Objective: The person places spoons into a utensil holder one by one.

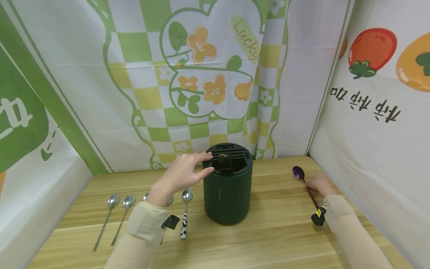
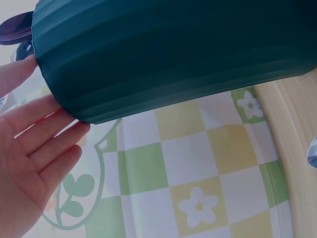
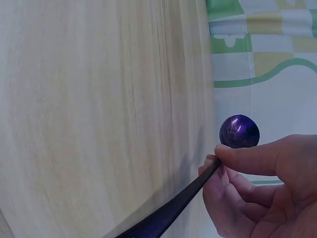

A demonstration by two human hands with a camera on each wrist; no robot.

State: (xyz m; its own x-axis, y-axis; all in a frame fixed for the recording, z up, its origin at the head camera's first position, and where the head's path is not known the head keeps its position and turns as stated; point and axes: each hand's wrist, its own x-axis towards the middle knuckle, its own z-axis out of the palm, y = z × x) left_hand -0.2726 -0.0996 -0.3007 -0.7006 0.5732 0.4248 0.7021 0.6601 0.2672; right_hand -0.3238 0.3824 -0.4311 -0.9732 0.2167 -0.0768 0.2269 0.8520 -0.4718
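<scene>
so, right hand [image 3: 260, 191] pinching purple spoon [image 3: 185, 195]

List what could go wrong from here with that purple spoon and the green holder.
The purple spoon might twist or slip, since the right hand only pinches it near the bowl. The green holder could tip if the left hand at its rim pushes. A dark spoon in its opening might block another.

Cream sleeves [image 1: 144, 224], 2 black wrist cameras [image 1: 172, 222], yellow patch [image 1: 318, 212]
</scene>
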